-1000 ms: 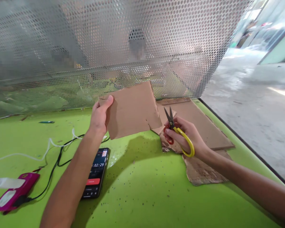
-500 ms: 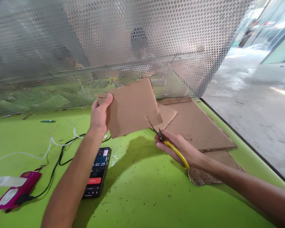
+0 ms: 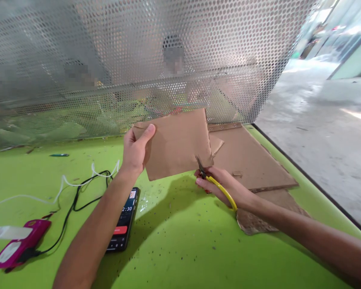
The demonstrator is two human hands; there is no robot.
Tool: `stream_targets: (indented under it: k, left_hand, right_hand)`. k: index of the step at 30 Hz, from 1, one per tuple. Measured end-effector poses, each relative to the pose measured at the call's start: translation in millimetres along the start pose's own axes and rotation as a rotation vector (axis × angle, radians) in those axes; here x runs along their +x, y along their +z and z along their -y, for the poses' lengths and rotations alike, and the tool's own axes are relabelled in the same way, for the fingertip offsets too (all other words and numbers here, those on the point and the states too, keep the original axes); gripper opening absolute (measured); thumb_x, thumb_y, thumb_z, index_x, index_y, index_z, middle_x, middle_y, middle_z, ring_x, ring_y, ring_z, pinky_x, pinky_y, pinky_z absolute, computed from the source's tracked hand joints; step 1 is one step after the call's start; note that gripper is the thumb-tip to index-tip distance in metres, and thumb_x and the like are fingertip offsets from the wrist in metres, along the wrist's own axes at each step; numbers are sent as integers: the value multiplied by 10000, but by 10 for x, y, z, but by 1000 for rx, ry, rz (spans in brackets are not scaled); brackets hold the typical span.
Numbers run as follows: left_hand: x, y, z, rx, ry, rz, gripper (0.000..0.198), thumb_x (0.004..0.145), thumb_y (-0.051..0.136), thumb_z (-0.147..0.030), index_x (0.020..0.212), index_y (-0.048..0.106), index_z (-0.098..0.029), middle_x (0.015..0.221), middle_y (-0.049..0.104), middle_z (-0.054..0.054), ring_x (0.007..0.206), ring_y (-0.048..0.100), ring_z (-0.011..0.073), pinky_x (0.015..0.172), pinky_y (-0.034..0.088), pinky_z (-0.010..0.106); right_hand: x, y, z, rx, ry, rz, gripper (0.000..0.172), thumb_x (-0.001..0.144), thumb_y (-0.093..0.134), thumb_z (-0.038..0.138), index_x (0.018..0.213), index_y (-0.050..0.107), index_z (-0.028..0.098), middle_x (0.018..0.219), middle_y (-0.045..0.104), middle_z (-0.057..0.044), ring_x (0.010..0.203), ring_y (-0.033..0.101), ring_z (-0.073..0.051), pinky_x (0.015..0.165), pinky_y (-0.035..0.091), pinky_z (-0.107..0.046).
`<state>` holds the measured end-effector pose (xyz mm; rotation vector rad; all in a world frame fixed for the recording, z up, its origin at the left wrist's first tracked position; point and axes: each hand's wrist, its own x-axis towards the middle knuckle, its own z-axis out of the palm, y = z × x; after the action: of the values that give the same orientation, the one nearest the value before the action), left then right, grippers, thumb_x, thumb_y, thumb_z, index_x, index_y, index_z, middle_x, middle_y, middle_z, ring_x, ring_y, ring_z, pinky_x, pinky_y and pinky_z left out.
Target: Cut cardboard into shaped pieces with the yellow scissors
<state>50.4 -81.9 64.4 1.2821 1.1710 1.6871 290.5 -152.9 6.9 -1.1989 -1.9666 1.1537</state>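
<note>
A rectangular piece of brown cardboard [image 3: 177,144] is held up above the green table, tilted toward me. My left hand [image 3: 135,150] grips its left end, thumb on the near face and the other fingers behind. My right hand [image 3: 224,184] is closed round yellow-handled scissors [image 3: 219,188]. Their dark blades reach the lower edge of the cardboard near its right corner, by a short slit. Part of the blades and the far handle loop are hidden by the cardboard and my fingers.
More cardboard sheets [image 3: 252,160] lie on the green table [image 3: 174,249] at right. A phone [image 3: 123,224], a magenta power strip [image 3: 21,243] with cables and a green pen [image 3: 59,155] are at left. Perforated metal sheeting [image 3: 123,60] stands behind, with people beyond it.
My left hand has brought the cardboard right and slightly down, onto the scissors. The blades now sit at the slit, where before they were just below it.
</note>
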Motion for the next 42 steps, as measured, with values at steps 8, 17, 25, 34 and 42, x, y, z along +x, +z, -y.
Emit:
stream_targets:
  k: [8, 17, 25, 34, 42]
  left_hand:
    - [-14, 21, 3, -56, 14, 15, 269, 693, 824, -415, 811, 663, -234, 838, 724, 0, 848, 705, 213, 727, 572, 320]
    - [5, 1, 13, -54, 29, 44, 260, 710, 822, -416, 783, 644, -241, 831, 709, -4, 880, 696, 210, 772, 569, 334]
    - [15, 6, 60, -48, 99, 39, 300, 717, 833, -446, 831, 672, -220, 829, 727, 6, 797, 716, 197, 749, 593, 334]
    - [-94, -43, 39, 56, -145, 388, 580, 641, 899, -341, 1143, 649, -195, 1165, 749, 125, 1016, 742, 308, 775, 654, 386]
    - [-150, 70, 10, 102, -224, 484, 485, 642, 883, -354, 1008, 624, -171, 835, 741, 59, 493, 683, 170, 438, 584, 270]
  right_hand:
    - [48, 20, -97, 347, 143, 6, 332, 855, 725, 418, 1024, 634, 147, 852, 717, -55, 674, 629, -154, 600, 494, -283]
    - [66, 20, -94, 462, 174, -95, 399, 773, 810, 385, 1013, 629, 124, 762, 660, -19, 609, 596, -116, 538, 494, -252]
    - [51, 43, -91, 455, 128, -115, 395, 782, 799, 464, 925, 637, 133, 668, 652, -7, 524, 569, -103, 486, 474, -238]
    - [75, 80, -164, 600, 99, -309, 411, 778, 804, 498, 911, 616, 159, 624, 638, 10, 446, 517, -94, 400, 431, -219]
    - [90, 72, -202, 620, 87, -294, 362, 848, 752, 481, 947, 592, 172, 725, 666, -12, 546, 582, -111, 484, 464, -232]
